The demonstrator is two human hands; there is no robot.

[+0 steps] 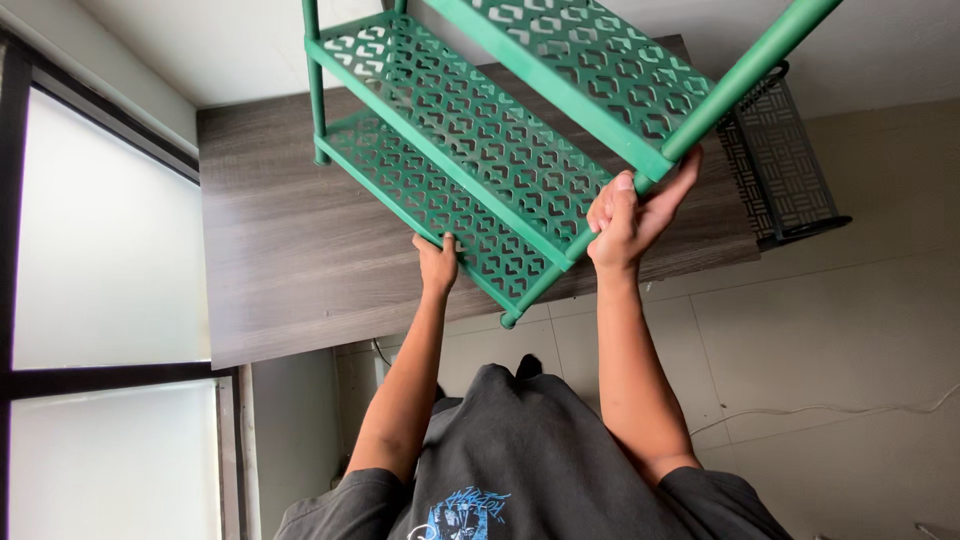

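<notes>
The rack [480,150], green plastic with three pierced shelves on round posts, is tipped on a slant and held clear above the table [270,270], one foot of a post pointing down past the table's near edge.

The right hand [630,215] is closed round a post [745,75] just below the corner of a shelf. The fingers [610,205] are pressed together and wrapped tight, the thumb laid along the far side of the post. The left hand [437,262] holds the long edge of the lowest shelf [440,195]. Its fingers curl over that edge, but how far they reach behind cannot be told, since the shelf hides their tips.

Both grips sit at the near end, with most of the rack hanging out beyond the fingers. That weight could lever it down and swing the far posts into the table. The posts look like push-fit pieces, so the one in the right fist might pull out of its socket if it takes most of the load. The left hold on a thin pierced edge seems the weaker one and could slip.

Beyond the right fingers, at the table's corner, stands a black mesh stand [785,165], near enough for a swinging post to catch. Past the left hand is a frosted window [100,230], and below both is a tiled floor [820,340] crossed by a white cable [830,408].
</notes>
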